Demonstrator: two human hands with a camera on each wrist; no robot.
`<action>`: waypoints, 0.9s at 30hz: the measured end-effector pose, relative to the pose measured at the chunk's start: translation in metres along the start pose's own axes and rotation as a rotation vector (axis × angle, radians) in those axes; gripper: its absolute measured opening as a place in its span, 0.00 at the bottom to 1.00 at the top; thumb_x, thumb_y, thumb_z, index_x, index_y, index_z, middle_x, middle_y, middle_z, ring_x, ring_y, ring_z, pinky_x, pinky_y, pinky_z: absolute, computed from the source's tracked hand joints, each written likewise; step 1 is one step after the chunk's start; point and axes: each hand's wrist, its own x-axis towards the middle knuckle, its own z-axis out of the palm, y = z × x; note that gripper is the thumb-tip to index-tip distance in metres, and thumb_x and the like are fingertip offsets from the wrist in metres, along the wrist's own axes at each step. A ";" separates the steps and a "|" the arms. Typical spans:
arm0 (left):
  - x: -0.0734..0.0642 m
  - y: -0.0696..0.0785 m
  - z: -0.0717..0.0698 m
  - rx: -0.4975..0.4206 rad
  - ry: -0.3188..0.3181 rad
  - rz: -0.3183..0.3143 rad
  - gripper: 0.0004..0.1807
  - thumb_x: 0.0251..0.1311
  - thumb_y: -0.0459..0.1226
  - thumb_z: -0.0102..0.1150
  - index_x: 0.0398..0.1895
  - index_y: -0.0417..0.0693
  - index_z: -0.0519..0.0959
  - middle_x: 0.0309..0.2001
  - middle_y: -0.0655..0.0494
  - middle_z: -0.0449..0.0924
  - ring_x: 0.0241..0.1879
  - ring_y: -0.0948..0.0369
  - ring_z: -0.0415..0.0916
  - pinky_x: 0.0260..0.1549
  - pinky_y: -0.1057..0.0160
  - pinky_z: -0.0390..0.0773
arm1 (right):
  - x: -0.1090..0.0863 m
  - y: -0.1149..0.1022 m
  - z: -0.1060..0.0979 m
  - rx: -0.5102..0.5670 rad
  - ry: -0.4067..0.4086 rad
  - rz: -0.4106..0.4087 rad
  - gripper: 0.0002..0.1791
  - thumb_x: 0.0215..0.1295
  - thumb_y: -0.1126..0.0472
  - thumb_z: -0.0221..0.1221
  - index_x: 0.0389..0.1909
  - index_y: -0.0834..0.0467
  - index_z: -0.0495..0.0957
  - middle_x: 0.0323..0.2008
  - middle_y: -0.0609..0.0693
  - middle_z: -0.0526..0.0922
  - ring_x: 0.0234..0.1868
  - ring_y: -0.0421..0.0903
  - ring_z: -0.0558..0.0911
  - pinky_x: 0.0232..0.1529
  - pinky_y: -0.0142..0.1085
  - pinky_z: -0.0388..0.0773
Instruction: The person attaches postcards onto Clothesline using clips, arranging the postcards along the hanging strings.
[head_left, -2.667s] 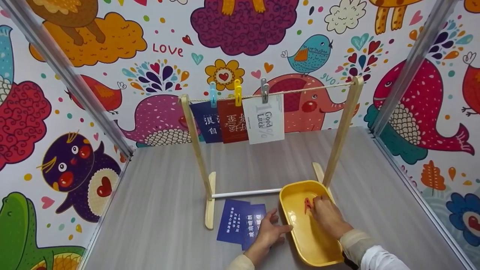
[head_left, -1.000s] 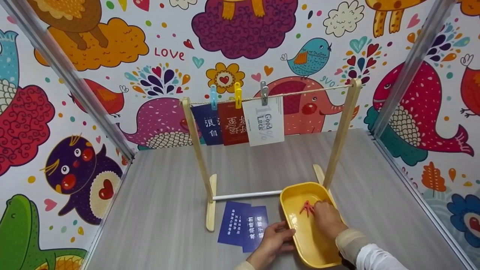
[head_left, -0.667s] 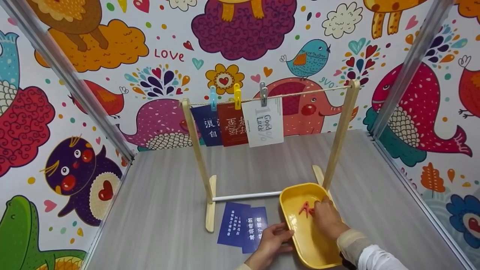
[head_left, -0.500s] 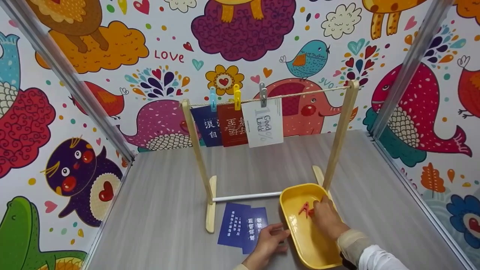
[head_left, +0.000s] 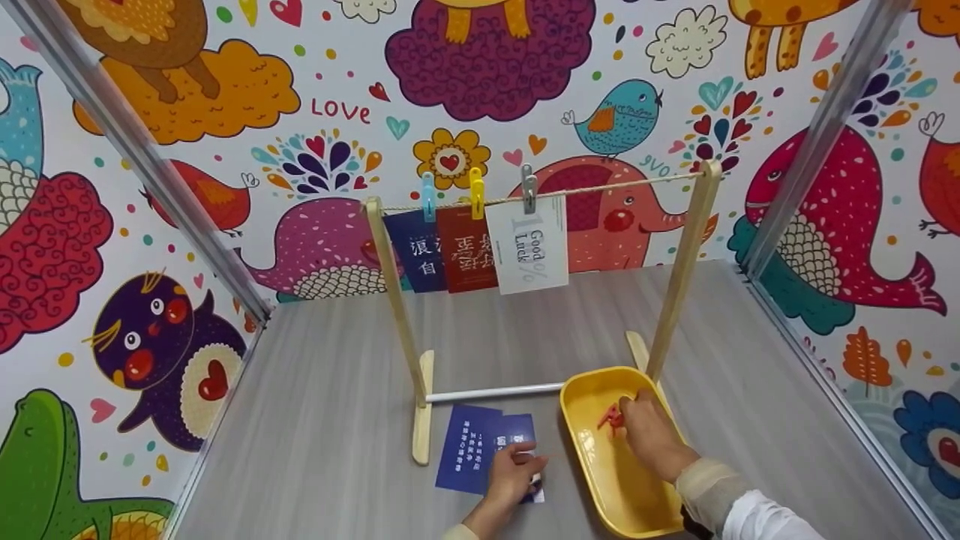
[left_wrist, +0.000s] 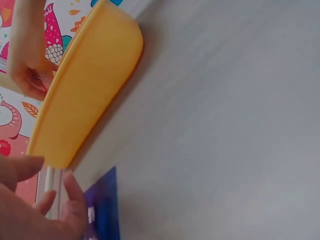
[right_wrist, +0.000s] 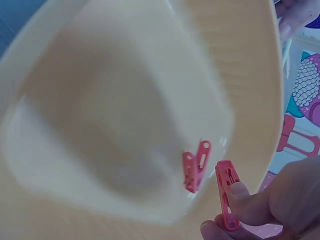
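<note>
Two hands low in head view: left hand [head_left: 512, 474] flat on blue cards [head_left: 480, 448], right hand [head_left: 651, 433] inside yellow tray [head_left: 592, 465]. Left wrist view: fingers straight, touching a card edge. Right wrist view: thumb and finger pinch one pink clothespin [right_wrist: 226, 200]; second pink clothespin [right_wrist: 196, 166] lies on tray floor.

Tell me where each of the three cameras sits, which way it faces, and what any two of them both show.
Head: worn on the head, facing forward and down at the wooden rack, yellow tray and blue cards; both hands and sleeves show.
Left wrist: low over the table, facing along it to the tray's outer wall; the left hand shows at the card.
Right wrist: above the tray, facing down into it; the right hand pinches a pink clothespin, another lies inside.
Shared: all three show the yellow tray.
</note>
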 end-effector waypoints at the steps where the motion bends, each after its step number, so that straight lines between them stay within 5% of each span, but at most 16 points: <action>1: 0.000 0.000 -0.002 0.015 0.009 0.003 0.18 0.56 0.31 0.66 0.48 0.28 0.79 0.34 0.50 0.84 0.29 0.66 0.78 0.20 0.71 0.77 | 0.000 -0.002 -0.002 0.009 -0.003 -0.004 0.12 0.44 0.83 0.65 0.27 0.66 0.76 0.26 0.59 0.72 0.25 0.50 0.75 0.26 0.40 0.78; 9: 0.004 -0.004 -0.016 0.162 0.098 0.063 0.21 0.54 0.34 0.71 0.47 0.28 0.78 0.32 0.49 0.84 0.25 0.60 0.79 0.18 0.67 0.78 | -0.002 -0.019 -0.015 0.007 -0.009 -0.024 0.14 0.43 0.82 0.66 0.30 0.67 0.76 0.27 0.58 0.71 0.25 0.47 0.72 0.24 0.35 0.77; 16: 0.006 -0.008 -0.027 0.413 0.238 0.146 0.23 0.47 0.38 0.76 0.42 0.33 0.79 0.31 0.46 0.83 0.33 0.57 0.80 0.34 0.59 0.79 | -0.007 -0.034 -0.022 0.036 0.052 -0.069 0.14 0.42 0.82 0.67 0.25 0.64 0.76 0.25 0.56 0.71 0.22 0.49 0.75 0.22 0.38 0.78; 23: 0.008 -0.007 -0.029 0.589 0.306 -0.003 0.36 0.40 0.46 0.81 0.50 0.39 0.74 0.45 0.38 0.77 0.46 0.41 0.80 0.45 0.43 0.81 | -0.011 -0.048 -0.031 0.018 0.042 -0.088 0.14 0.42 0.79 0.71 0.26 0.62 0.79 0.24 0.53 0.72 0.22 0.49 0.77 0.24 0.38 0.81; 27: 0.010 -0.009 -0.026 0.649 0.338 0.000 0.41 0.35 0.47 0.83 0.50 0.37 0.73 0.44 0.38 0.74 0.42 0.40 0.81 0.40 0.42 0.82 | -0.016 -0.053 -0.034 0.008 0.030 -0.109 0.14 0.42 0.77 0.73 0.26 0.61 0.80 0.23 0.51 0.73 0.21 0.49 0.77 0.24 0.37 0.81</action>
